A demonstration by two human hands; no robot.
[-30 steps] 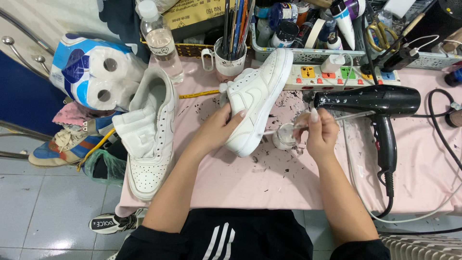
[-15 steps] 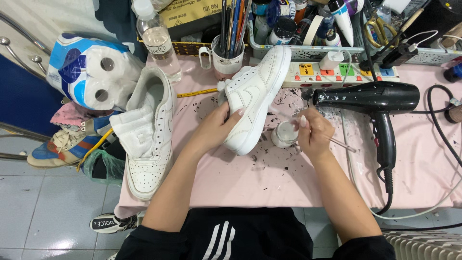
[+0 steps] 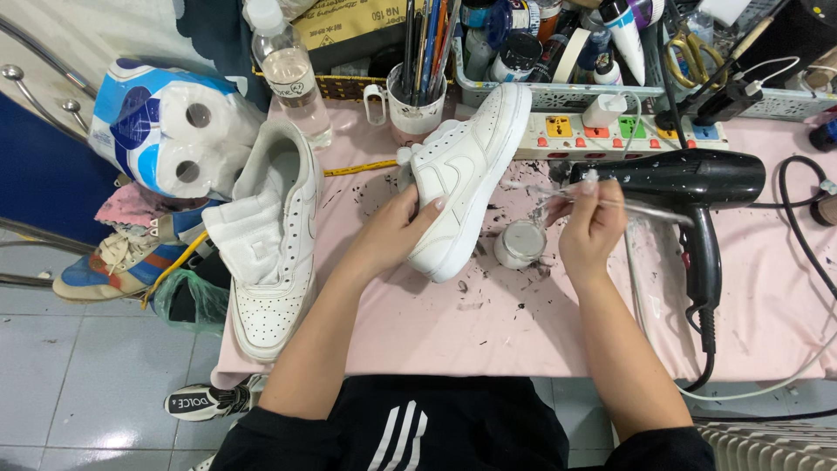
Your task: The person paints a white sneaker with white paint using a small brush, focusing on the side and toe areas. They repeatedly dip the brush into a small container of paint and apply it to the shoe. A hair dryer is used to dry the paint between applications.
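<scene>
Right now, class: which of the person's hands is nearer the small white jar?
Right. The right hand is just beside the small white jar; the left hand grips the white sneaker, farther off.

You've got a pink-covered table [image 3: 488,331] speckled with dark flecks. On it to your left lies a white sneaker [image 3: 272,240], sole edge hanging past the front. A small open paint jar [image 3: 520,243] sits mid-table, a black hair dryer [image 3: 689,187] to its right, a power strip [image 3: 610,131] behind, plus a brush cup [image 3: 417,109] and water bottle [image 3: 292,74] at the back.
</scene>
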